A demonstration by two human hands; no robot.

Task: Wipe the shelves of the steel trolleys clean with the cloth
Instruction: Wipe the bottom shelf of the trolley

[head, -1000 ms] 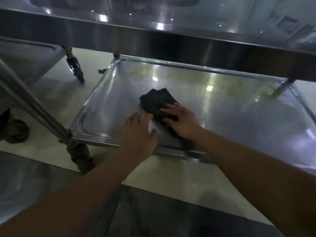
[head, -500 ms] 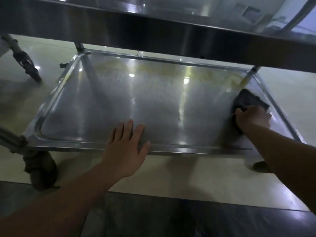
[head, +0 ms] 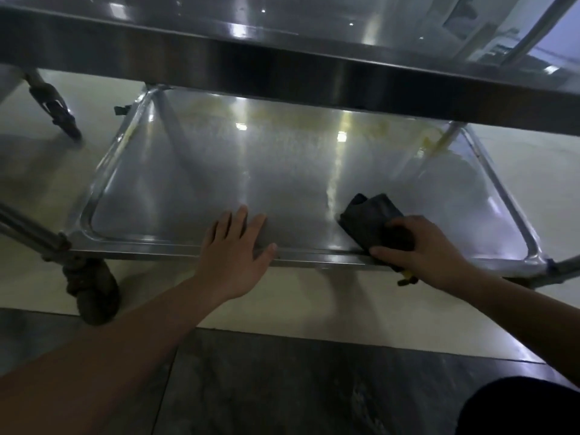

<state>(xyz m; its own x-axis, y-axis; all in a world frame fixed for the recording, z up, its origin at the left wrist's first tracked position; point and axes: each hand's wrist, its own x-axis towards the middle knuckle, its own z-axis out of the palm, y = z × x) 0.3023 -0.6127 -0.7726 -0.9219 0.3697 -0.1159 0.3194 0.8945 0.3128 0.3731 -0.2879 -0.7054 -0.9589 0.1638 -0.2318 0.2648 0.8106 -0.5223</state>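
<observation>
The steel trolley's bottom shelf [head: 194,183] is a shallow tray with a raised rim, seen under the edge of the shelf above [head: 282,70]. Yellowish smears [head: 301,120] run along its far side. A dark folded cloth [head: 370,221] lies on the shelf near the front rim, right of centre. My right hand [head: 420,246] presses down on it, with thumb and fingers curled over its near end. My left hand [head: 235,249] rests flat on the front rim with its fingers spread.
A castor wheel [head: 94,293] stands under the front left corner, and a slanted leg with another castor [head: 59,114] is at the far left. Trolley posts [head: 28,233] rise at the left and right [head: 565,268] corners. The floor has pale and dark tiles [head: 282,387].
My right hand has slid the cloth from the far right of the shelf back toward the front rim, nearer the centre. My left hand has stayed on the front rim.
</observation>
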